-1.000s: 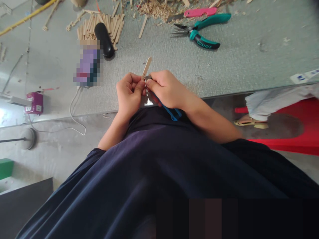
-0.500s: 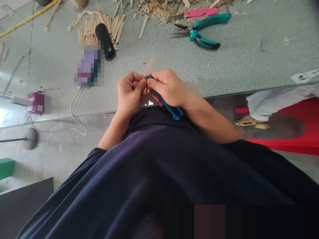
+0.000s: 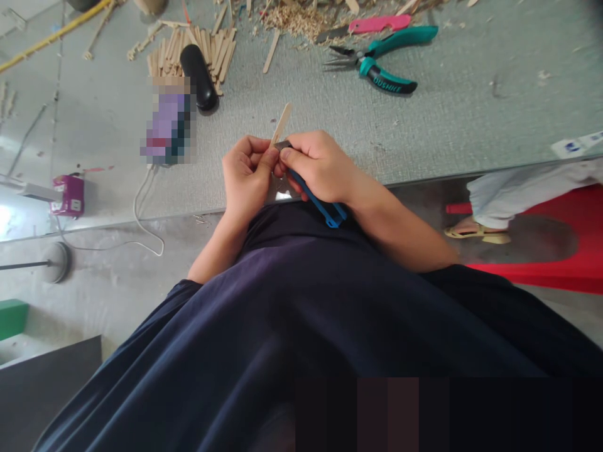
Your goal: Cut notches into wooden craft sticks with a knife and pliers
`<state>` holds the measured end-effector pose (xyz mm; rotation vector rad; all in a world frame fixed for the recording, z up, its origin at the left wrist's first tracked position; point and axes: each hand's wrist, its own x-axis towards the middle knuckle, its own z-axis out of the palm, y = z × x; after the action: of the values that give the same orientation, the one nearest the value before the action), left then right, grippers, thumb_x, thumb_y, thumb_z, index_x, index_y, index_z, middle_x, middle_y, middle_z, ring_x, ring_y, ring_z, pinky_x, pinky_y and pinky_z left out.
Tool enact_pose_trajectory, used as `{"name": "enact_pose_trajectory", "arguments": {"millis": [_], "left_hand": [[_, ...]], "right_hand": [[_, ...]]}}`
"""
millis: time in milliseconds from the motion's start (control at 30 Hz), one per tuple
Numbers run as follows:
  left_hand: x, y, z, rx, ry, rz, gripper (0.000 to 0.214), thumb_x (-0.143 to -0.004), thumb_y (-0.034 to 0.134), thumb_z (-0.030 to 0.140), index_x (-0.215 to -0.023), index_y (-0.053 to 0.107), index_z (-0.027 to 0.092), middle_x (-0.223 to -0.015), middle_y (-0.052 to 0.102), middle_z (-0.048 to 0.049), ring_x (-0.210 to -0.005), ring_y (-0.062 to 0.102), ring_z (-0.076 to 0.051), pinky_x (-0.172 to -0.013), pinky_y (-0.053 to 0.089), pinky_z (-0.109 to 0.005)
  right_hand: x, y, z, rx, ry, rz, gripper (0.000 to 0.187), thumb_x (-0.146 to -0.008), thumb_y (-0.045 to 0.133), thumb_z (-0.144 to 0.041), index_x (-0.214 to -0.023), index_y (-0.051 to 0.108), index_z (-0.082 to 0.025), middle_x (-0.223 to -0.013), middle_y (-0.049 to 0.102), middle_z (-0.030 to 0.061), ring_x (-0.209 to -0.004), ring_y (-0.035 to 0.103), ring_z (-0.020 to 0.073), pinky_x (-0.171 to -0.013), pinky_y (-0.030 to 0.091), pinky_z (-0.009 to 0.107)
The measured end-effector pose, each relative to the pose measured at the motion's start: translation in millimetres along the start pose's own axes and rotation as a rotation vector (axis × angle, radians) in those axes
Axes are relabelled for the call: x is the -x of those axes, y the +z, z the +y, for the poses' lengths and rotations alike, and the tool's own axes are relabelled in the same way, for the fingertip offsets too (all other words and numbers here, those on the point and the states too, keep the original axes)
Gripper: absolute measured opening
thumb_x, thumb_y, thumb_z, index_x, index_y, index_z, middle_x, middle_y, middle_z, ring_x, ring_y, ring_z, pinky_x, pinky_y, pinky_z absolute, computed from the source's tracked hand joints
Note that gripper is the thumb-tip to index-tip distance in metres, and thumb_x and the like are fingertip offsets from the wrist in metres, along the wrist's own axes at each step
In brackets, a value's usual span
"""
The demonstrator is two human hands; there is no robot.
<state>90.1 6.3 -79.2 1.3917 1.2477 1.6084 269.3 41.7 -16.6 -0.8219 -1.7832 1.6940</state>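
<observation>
Between the thumb and fingers of my left hand [image 3: 249,172] is a flat wooden craft stick [image 3: 282,122], its rounded end pointing up and away from me. My right hand [image 3: 323,164] is closed around a blue-handled knife [image 3: 320,204], the handle slanting down toward my lap. The knife's short dark blade [image 3: 282,145] lies close against the stick, under my right thumb; whether it touches the wood I cannot tell. Both hands are nearly together above the table's near edge, and the lower end of the stick is hidden by my fingers.
Beyond my hands on the table [image 3: 452,113] lie teal pliers [image 3: 372,59], a pink-handled knife [image 3: 379,24], wood shavings [image 3: 294,22], a pile of craft sticks [image 3: 223,53] and a black case [image 3: 198,76]. At right are a red stool [image 3: 541,271] and another person's foot [image 3: 471,227].
The craft stick's tip has shifted slightly left and away from me. My right thumb and the blade have slid a little to the right; both grips stay the same.
</observation>
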Motion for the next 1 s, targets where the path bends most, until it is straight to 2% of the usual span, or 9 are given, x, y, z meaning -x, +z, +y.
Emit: {"name": "enact_pose_trajectory", "arguments": {"millis": [200,300,533,700,767,833,900,967,1000], "left_hand": [[1,0.8,1,-0.018,-0.024,0.000,0.047,-0.103,0.091,0.066,-0.091,0.070,0.026,-0.070,0.076,0.0029,-0.061,0.077,-0.013,-0.057,0.061,-0.024],[1,1.0,4,-0.021,-0.034,0.001,0.043,-0.104,0.092,0.060,-0.092,0.070,0.025,-0.070,0.077,0.0029,-0.061,0.077,-0.014,-0.056,0.059,-0.024],[1,4.0,7,-0.110,-0.065,0.075,0.014,-0.113,0.077,0.027,-0.100,0.073,0.025,-0.073,0.080,0.0030,-0.060,0.075,-0.012,-0.058,0.055,-0.023],[4,3.4,9,-0.233,-0.031,0.071,0.020,-0.114,0.063,0.018,-0.101,0.076,0.025,-0.075,0.077,0.0035,-0.062,0.069,-0.011,-0.062,0.052,-0.025],[4,-2.1,14,-0.316,0.008,0.037,0.023,-0.114,0.063,0.018,-0.097,0.077,0.025,-0.079,0.076,0.0023,-0.070,0.070,-0.012,-0.070,0.054,-0.028],[3,-10.0,21,-0.427,0.055,-0.006,0.020,-0.111,0.069,0.018,-0.094,0.078,0.025,-0.083,0.074,0.0009,-0.078,0.070,-0.015,-0.078,0.054,-0.031],[1,-18.2,28,-0.529,0.081,-0.068,0.016,-0.105,0.075,0.017,-0.093,0.080,0.025,-0.088,0.075,-0.0006,-0.085,0.070,-0.018,-0.083,0.054,-0.034],[0,-24.8,35,-0.580,0.035,-0.155,0.014,-0.101,0.077,0.015,-0.095,0.082,0.026,-0.089,0.077,-0.0013,-0.084,0.069,-0.019,-0.083,0.053,-0.036],[0,-27.1,37,-0.590,-0.011,-0.198,0.013,-0.099,0.077,0.015,-0.095,0.082,0.025,-0.086,0.076,-0.0012,-0.081,0.069,-0.019,-0.083,0.053,-0.038]], "right_hand": [[-2,3,5,-0.045,0.004,0.055,0.039,-0.120,0.052,-0.024,-0.082,0.060,-0.025,-0.056,0.058,-0.0031,-0.044,0.050,0.0124,-0.044,0.041,0.026],[-2,4,10,-0.074,-0.031,0.108,0.042,-0.123,0.058,-0.038,-0.083,0.058,-0.026,-0.059,0.057,-0.0044,-0.045,0.050,0.0110,-0.045,0.045,0.024],[-3,4,21,-0.143,-0.106,0.154,0.051,-0.117,0.067,-0.068,-0.086,0.059,-0.029,-0.058,0.056,-0.0061,-0.046,0.051,0.0130,-0.045,0.046,0.027],[2,-5,11,-0.095,-0.204,0.218,0.064,-0.107,0.068,-0.091,-0.091,0.058,-0.030,-0.065,0.055,-0.0053,-0.054,0.054,0.0146,-0.052,0.055,0.030],[9,-16,-3,-0.042,-0.301,0.247,0.061,-0.108,0.070,-0.088,-0.092,0.059,-0.030,-0.073,0.057,-0.0036,-0.061,0.057,0.0160,-0.058,0.061,0.033],[15,-33,-20,-0.012,-0.458,0.258,0.050,-0.115,0.071,-0.073,-0.094,0.063,-0.029,-0.084,0.058,-0.0022,-0.066,0.058,0.0161,-0.067,0.066,0.036],[17,-50,-37,0.140,-0.529,0.167,0.042,-0.118,0.070,-0.068,-0.099,0.068,-0.030,-0.093,0.065,-0.0015,-0.072,0.063,0.0152,-0.079,0.068,0.037],[12,-62,-48,0.413,-0.430,0.016,0.037,-0.124,0.061,-0.059,-0.100,0.068,-0.031,-0.080,0.065,-0.0021,-0.071,0.067,0.0145,-0.073,0.059,0.035],[7,-65,-51,0.552,-0.317,-0.053,0.031,-0.125,0.057,-0.047,-0.102,0.068,-0.030,-0.076,0.065,-0.0030,-0.067,0.066,0.0136,-0.071,0.054,0.036]]}}
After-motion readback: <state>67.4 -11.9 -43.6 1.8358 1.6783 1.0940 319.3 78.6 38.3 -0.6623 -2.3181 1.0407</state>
